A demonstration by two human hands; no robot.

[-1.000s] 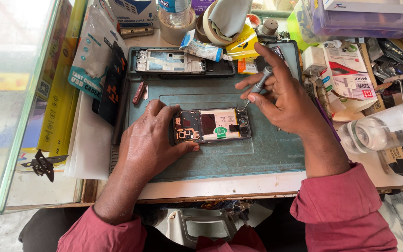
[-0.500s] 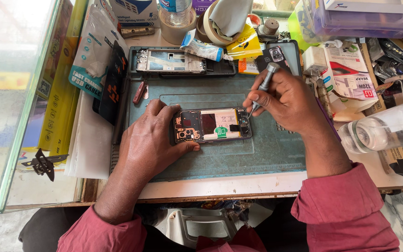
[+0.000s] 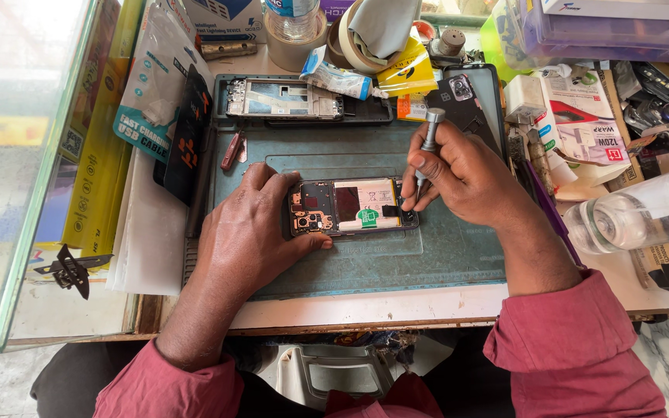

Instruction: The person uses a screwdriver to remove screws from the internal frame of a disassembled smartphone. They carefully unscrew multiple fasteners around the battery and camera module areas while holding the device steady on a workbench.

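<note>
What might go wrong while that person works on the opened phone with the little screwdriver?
The screwdriver in the right hand stands tip-down at the right end of the opened phone; a slip could scratch the exposed parts. The left hand only presses the phone's left end on the mat, so it might shift. Any loosened screw could get lost in the surrounding clutter.

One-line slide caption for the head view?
Left hand steadies an opened phone on a green mat; right hand sets a screwdriver to it.
</note>
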